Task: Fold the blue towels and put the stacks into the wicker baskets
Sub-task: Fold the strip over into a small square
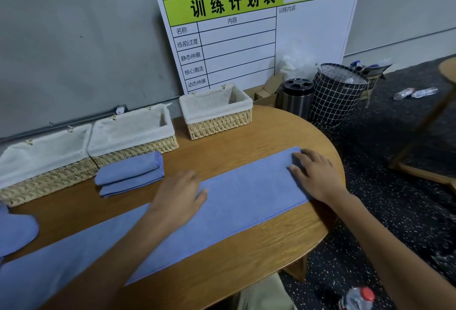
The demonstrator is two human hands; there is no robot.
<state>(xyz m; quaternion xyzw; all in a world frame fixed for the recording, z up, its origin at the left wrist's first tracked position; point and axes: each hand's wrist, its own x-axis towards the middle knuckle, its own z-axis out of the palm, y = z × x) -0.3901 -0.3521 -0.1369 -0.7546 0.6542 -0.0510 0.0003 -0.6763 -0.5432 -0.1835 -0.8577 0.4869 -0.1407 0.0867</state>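
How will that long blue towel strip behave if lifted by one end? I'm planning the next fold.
The long blue cloth towel lies flat, following the round wooden table, so it would probably droop limply. It looks thin, likely light. The woven surface suggests little slipping.

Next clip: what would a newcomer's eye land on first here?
The long blue towel stretched across the wooden table, with the left hand flat on its middle and the right hand at its far end. Then the green-headed board against the wall, behind three lined wicker baskets.

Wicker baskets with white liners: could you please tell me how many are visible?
3, along the wooden table's back edge: left basket, middle basket, right basket.
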